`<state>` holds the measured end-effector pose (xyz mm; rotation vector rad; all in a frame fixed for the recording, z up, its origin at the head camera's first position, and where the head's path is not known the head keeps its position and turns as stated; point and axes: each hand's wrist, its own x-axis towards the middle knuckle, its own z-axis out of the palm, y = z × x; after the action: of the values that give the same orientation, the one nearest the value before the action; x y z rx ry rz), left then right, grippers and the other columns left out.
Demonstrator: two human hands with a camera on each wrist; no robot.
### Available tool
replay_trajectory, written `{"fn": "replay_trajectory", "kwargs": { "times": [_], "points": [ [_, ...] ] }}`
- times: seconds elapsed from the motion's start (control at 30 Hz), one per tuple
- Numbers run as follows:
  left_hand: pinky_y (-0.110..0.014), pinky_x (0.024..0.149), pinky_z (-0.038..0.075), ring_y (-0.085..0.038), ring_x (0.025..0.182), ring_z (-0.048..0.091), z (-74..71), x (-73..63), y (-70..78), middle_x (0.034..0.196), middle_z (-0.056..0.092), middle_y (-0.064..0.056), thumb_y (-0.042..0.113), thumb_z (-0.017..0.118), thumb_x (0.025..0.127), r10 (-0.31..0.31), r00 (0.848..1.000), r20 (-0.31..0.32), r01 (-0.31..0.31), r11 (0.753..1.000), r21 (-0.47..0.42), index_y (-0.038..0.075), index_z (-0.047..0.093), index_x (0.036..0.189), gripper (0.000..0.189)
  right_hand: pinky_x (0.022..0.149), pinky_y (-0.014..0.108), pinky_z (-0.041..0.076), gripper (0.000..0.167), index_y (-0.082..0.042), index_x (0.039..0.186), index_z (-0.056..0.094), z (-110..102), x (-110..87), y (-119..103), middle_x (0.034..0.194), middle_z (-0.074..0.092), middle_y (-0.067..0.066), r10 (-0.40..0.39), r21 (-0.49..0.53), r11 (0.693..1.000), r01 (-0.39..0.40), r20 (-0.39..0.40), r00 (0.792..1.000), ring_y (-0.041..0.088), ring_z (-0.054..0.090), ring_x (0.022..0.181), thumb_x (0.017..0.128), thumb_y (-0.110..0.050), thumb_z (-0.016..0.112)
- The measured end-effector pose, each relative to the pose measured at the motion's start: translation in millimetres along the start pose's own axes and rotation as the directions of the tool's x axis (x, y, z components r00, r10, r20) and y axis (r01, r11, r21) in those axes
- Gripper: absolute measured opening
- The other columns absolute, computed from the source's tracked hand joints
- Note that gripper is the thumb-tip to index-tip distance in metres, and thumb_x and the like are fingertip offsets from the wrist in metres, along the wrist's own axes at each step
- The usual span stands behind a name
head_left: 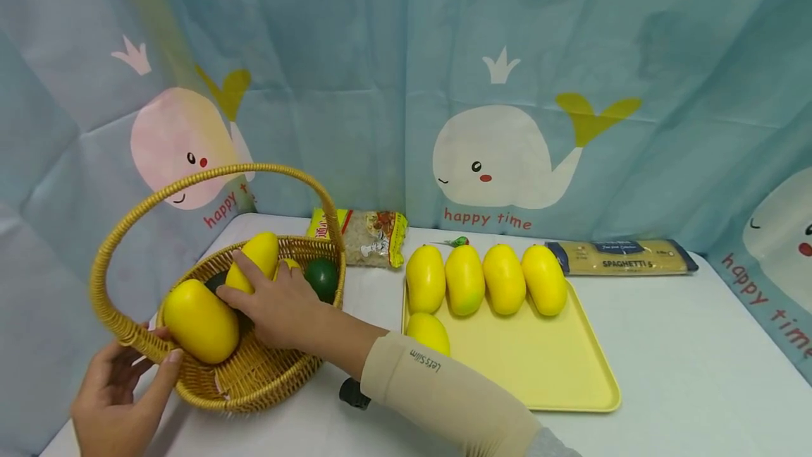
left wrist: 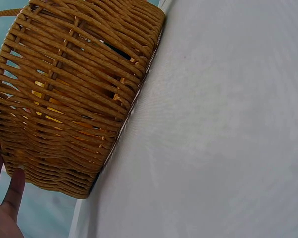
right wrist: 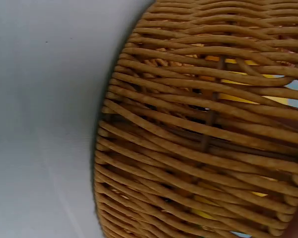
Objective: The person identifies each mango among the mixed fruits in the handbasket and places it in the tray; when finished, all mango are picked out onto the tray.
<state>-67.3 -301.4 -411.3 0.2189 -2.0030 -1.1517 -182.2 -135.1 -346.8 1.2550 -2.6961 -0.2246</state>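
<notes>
A wicker basket with a tall looped handle stands on the left of the table. My left hand grips its rim by the base of the handle, thumb on the near side; in the left wrist view its fingers meet the weave. Over the basket, my right hand grips a tilted yellow mango, the index finger laid across it. A larger yellow mango leans at the left inside the basket, and a dark green round fruit sits at the right. The right wrist view shows mostly woven basket side.
A yellow tray to the right bears several yellow mangoes, one partly behind my right forearm. Behind stand a clear-and-yellow food packet, a small green-and-red wrapped item and a spaghetti pack. A black object lies by the forearm.
</notes>
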Motion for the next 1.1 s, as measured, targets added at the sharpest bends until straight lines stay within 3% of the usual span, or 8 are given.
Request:
{"fn": "replay_trajectory", "kwargs": {
  "times": [0.17, 0.27, 0.43, 0.6, 0.83, 1.1],
  "points": [
    [-0.009, 0.085, 0.051, -0.010, 0.102, 0.063, 0.0, 0.4, 1.6, 0.114, 0.065, 0.001, -0.018, 0.072, 0.082, 0.002, 1.000, 0.002, -0.002, 1.000, 0.000, -0.001, 0.057, 0.135, 0.058, 0.067, 0.019, 0.045, 0.049, -0.038, 0.142, 0.044, 3, 0.8, 3, 0.148, 0.034, 0.000, -0.005, 0.050, 0.999, 0.014, -0.161, 0.987, 0.014, 0.047, 0.076, 0.097, -0.048, 0.063],
    [-0.009, 0.085, 0.051, -0.010, 0.101, 0.063, 0.7, 0.4, 1.1, 0.113, 0.065, 0.002, -0.019, 0.072, 0.081, 0.011, 1.000, 0.005, -0.011, 1.000, -0.002, -0.002, 0.057, 0.135, 0.058, 0.061, 0.017, 0.042, 0.045, -0.035, 0.138, 0.047, 4, 0.2, 4, 0.142, 0.039, -0.001, -0.007, 0.068, 0.997, 0.021, -0.199, 0.980, 0.012, 0.044, 0.068, 0.098, -0.047, 0.062],
    [-0.009, 0.084, 0.051, -0.010, 0.102, 0.064, 1.2, -0.4, -1.4, 0.114, 0.066, 0.002, -0.020, 0.072, 0.081, 0.015, 1.000, 0.005, -0.015, 1.000, -0.006, -0.001, 0.057, 0.135, 0.059, 0.069, 0.015, 0.044, 0.050, -0.033, 0.143, 0.047, 5, -2.3, 5, 0.151, 0.037, 0.000, -0.008, 0.091, 0.996, 0.024, -0.179, 0.984, 0.008, 0.049, 0.078, 0.098, -0.046, 0.062],
    [-0.009, 0.084, 0.051, -0.011, 0.102, 0.064, 1.7, 0.0, -2.3, 0.114, 0.066, 0.000, -0.019, 0.072, 0.081, 0.011, 1.000, -0.003, -0.011, 1.000, -0.006, -0.001, 0.057, 0.135, 0.059, 0.074, 0.012, 0.046, 0.051, -0.031, 0.146, 0.049, 7, -5.0, 10, 0.152, 0.039, 0.002, -0.025, 0.148, 0.987, 0.058, -0.213, 0.977, 0.005, 0.055, 0.085, 0.098, -0.043, 0.063],
    [-0.009, 0.083, 0.051, -0.009, 0.102, 0.064, 2.5, -0.9, 0.5, 0.113, 0.066, 0.002, -0.019, 0.072, 0.081, 0.005, 1.000, -0.013, -0.005, 1.000, -0.003, -0.002, 0.058, 0.134, 0.058, 0.077, 0.014, 0.051, 0.050, -0.028, 0.146, 0.053, 9, -13.6, 18, 0.153, 0.039, 0.005, -0.043, 0.290, 0.949, 0.120, -0.259, 0.965, 0.009, 0.059, 0.084, 0.099, -0.037, 0.065],
    [-0.008, 0.084, 0.051, -0.009, 0.101, 0.064, 1.9, 0.1, 2.0, 0.112, 0.067, 0.004, -0.019, 0.073, 0.080, -0.001, 1.000, -0.024, 0.001, 1.000, 0.003, -0.001, 0.058, 0.134, 0.058, 0.080, 0.015, 0.050, 0.050, -0.027, 0.147, 0.054, 10, -28.4, 21, 0.153, 0.038, 0.008, -0.076, 0.333, 0.927, 0.173, -0.285, 0.956, 0.011, 0.061, 0.101, 0.099, -0.037, 0.064]
  ]
}}
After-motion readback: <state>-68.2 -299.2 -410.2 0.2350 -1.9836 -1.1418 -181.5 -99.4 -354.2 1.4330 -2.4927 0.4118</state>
